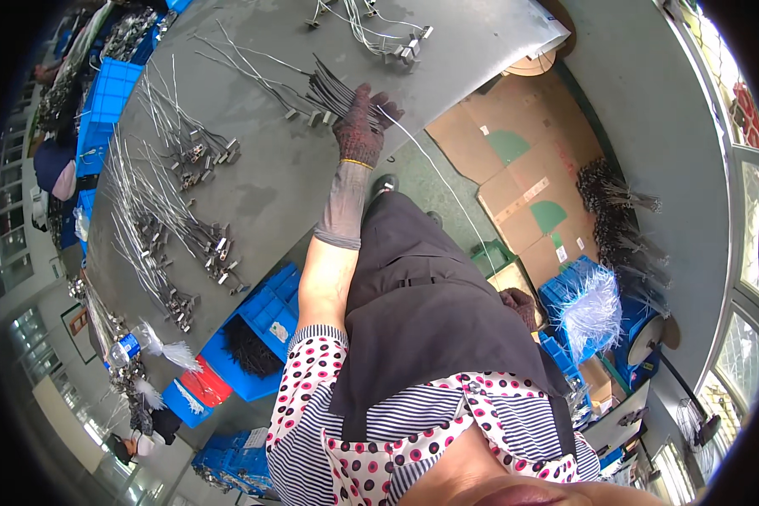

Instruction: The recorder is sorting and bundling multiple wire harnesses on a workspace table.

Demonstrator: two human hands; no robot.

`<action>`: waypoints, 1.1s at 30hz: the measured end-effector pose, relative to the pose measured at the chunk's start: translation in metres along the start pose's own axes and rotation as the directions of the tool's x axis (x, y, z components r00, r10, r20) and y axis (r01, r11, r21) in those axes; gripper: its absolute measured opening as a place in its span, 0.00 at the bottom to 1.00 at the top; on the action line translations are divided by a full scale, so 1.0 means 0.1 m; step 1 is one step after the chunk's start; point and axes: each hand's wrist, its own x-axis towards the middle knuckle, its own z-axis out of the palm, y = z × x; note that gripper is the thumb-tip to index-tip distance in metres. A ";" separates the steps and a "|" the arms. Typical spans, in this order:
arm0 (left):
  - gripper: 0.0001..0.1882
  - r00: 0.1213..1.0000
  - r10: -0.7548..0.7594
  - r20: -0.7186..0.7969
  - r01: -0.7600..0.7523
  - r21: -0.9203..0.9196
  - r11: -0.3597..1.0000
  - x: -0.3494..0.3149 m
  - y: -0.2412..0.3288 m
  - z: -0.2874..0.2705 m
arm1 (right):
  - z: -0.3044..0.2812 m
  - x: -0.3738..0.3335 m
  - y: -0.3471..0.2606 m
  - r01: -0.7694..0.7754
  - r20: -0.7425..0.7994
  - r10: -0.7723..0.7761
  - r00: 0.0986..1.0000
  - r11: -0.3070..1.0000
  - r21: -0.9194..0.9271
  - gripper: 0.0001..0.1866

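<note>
Two gloved hands, one apron, one red bin (black cables too bunched for counting)

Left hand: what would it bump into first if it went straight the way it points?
The left hand would probably meet the pale wire bunch with metal ends, farther across the table; its height above is unclear.

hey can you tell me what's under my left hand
A bundle of dark wires runs in at your gloved left hand, and a white strand trails out on its right. Whatever lies directly beneath the hand is covered.
</note>
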 end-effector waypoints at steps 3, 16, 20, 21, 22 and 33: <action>0.17 0.999 -0.029 -0.026 0.029 0.012 0.999 0.03 0.02 -0.08 | -0.06 0.05 0.10 -0.067 0.044 0.065 0.997 0.996 0.060 0.15; 0.16 0.975 -0.115 0.193 0.041 0.348 0.936 0.17 0.03 -0.32 | 0.39 1.30 -1.21 0.114 0.068 -0.102 0.993 0.970 -0.214 0.18; 0.18 0.961 -0.153 0.229 0.049 0.404 0.913 0.13 -0.01 -0.28 | 0.95 1.98 -2.31 0.397 0.067 -0.394 0.917 0.878 -0.267 0.23; 0.18 0.961 -0.152 0.229 0.048 0.404 0.913 0.16 0.00 -0.30 | 1.11 2.14 -2.55 0.446 0.063 -0.445 0.893 0.859 -0.253 0.27; 0.18 0.965 -0.136 0.226 0.013 0.473 0.881 0.20 0.01 -0.32 | 1.26 2.27 -2.79 0.493 0.059 -0.494 0.867 0.836 -0.240 0.30; 0.18 0.984 0.073 0.162 -0.176 0.828 0.532 0.58 0.45 -0.44 | 2.16 3.01 -4.53 0.534 -0.005 -0.708 0.707 0.537 -0.653 0.26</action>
